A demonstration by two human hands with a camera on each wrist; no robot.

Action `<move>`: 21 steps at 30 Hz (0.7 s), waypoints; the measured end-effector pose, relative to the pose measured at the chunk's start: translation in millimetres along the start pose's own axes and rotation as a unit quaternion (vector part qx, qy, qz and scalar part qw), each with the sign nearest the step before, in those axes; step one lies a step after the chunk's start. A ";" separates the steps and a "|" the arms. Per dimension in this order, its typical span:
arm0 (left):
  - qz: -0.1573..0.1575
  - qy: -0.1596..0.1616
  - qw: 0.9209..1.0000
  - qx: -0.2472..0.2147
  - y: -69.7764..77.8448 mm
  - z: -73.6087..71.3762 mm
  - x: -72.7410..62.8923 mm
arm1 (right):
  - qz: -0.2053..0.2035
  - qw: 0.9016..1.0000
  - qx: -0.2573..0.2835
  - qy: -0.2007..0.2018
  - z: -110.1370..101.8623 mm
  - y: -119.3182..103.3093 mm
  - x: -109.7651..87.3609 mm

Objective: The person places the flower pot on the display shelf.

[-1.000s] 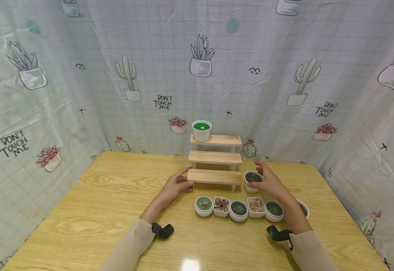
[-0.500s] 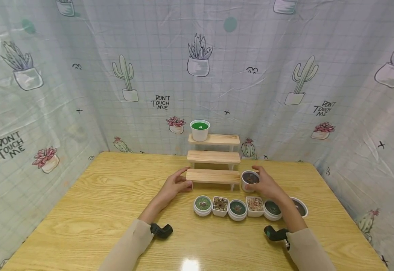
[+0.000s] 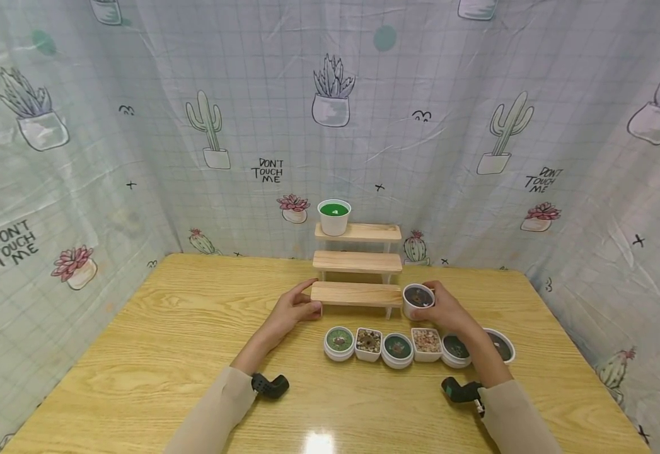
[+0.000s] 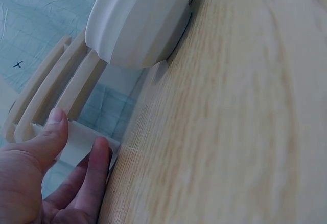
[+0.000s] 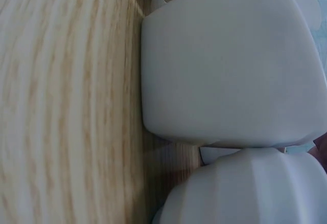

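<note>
My right hand [image 3: 447, 314] grips a round white pot [image 3: 418, 296] with dark filling, thumb at its near side and fingers around the far side. This pot sits beside the right end of the lowest step of a three-step wooden display stand [image 3: 357, 292]. At the stand's left end, my left hand [image 3: 290, 316] holds the lowest step's side; in the left wrist view its thumb [image 4: 53, 132] lies by the wood and its fingers at the white leg [image 4: 79, 142]. On the top step stands a white pot [image 3: 335, 221] with green filling.
A row of small white pots lines the table in front of the stand, among them a square pebble-filled pot [image 3: 369, 344] and a green-topped round pot [image 3: 339, 343]. Another round pot [image 3: 500, 347] is partly behind my right forearm. A printed curtain [image 3: 239, 126] surrounds the table [image 3: 137, 359].
My right hand has lowered its fingers around the dark-filled pot and closed on it. The left hand has stayed at the stand. The head view has shifted slightly.
</note>
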State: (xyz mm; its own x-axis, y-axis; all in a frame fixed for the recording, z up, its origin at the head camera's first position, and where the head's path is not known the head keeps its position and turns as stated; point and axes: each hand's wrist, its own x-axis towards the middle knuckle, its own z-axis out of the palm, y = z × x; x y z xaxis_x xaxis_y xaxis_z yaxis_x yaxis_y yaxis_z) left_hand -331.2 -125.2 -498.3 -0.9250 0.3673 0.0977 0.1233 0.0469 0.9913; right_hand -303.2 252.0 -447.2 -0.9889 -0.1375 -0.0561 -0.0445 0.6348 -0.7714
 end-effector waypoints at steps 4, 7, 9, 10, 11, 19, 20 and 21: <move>0.001 -0.001 1.000 0.001 -0.7 -0.3 0.9 | -0.002 1.000 -0.004 0.003 -0.1 0.0 0.2; 0.000 0.001 1.000 0.000 -1.3 -0.3 1.4 | -0.002 1.000 -0.010 0.004 0.5 1.7 1.0; 0.000 0.001 1.000 0.001 -1.4 -0.1 1.3 | -0.001 1.000 -0.012 0.008 0.6 2.8 1.3; 0.000 0.002 1.000 0.001 -1.3 0.0 1.3 | 0.000 1.000 -0.011 0.010 0.7 3.1 1.4; 0.000 0.003 1.000 0.001 -1.2 0.1 1.3 | 0.000 1.000 -0.010 0.011 0.5 3.2 1.2; -0.003 0.004 1.000 0.001 0.1 0.6 0.0 | 0.010 1.000 -0.007 0.016 -1.6 -1.4 -2.6; -0.004 0.004 1.000 0.002 0.0 0.5 -0.4 | 0.015 1.000 -0.003 0.017 -1.8 -2.5 -3.0; -0.004 0.005 1.000 0.001 -0.1 0.5 -0.7 | 0.016 1.000 -0.002 0.017 -2.0 -3.3 -3.3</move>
State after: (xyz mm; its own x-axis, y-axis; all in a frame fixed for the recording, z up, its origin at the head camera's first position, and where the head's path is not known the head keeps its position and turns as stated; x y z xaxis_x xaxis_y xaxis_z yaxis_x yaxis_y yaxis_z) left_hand -330.4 -125.0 -498.5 -0.9291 0.3585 0.0906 0.1166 0.0517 0.9918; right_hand -300.1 251.9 -443.2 -0.9940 -0.0919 -0.0594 -0.0135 0.6416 -0.7669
